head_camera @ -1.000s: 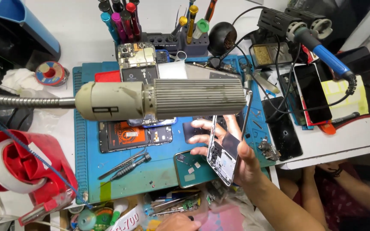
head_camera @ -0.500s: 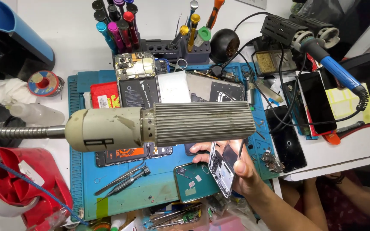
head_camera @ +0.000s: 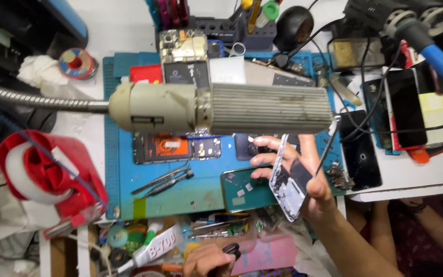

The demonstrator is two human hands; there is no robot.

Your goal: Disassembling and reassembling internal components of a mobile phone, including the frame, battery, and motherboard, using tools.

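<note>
Big ribbed lamp head (head_camera: 221, 109) on a gooseneck hangs over the blue mat (head_camera: 180, 192) covering most of the counter (head_camera: 411, 179). Right hand (head_camera: 303, 177) has its grip wrapped around an opened phone frame (head_camera: 286, 180), tilted up on edge over the mat, with a thin metal tool (head_camera: 324, 154) in the same hand. Looks mid-teardown: back's off, insides exposed, a green back cover (head_camera: 242, 190) lying flat beside it. Left hand (head_camera: 208, 259), down at the drawer, looks closed around something small and dark (head_camera: 232, 250).
</note>
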